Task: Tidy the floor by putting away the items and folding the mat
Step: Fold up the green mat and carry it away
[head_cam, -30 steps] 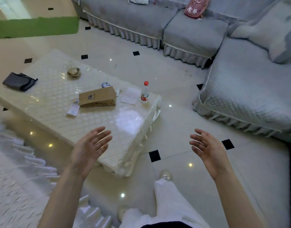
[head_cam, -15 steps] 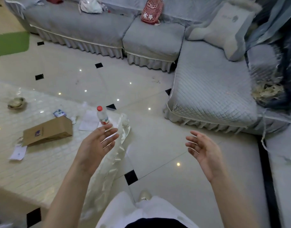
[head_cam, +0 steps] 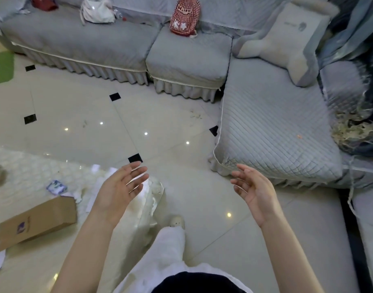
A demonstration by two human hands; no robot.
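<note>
The view has swung right, away from the quilted white mat (head_cam: pixel 33 176) towards the grey sofa (head_cam: pixel 272 132); the bottle is now hidden. Left hand (head_cam: pixel 120 189) and right hand (head_cam: pixel 253 189) hover spread and empty, so nothing is collected yet. The brown paper bag (head_cam: pixel 37 220) lies on the mat, logo unreadable; the red checked backpack (head_cam: pixel 185 16) reads roughly "Mizo"

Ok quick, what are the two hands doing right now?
Left hand: open, holding nothing.
Right hand: open, holding nothing.
</note>
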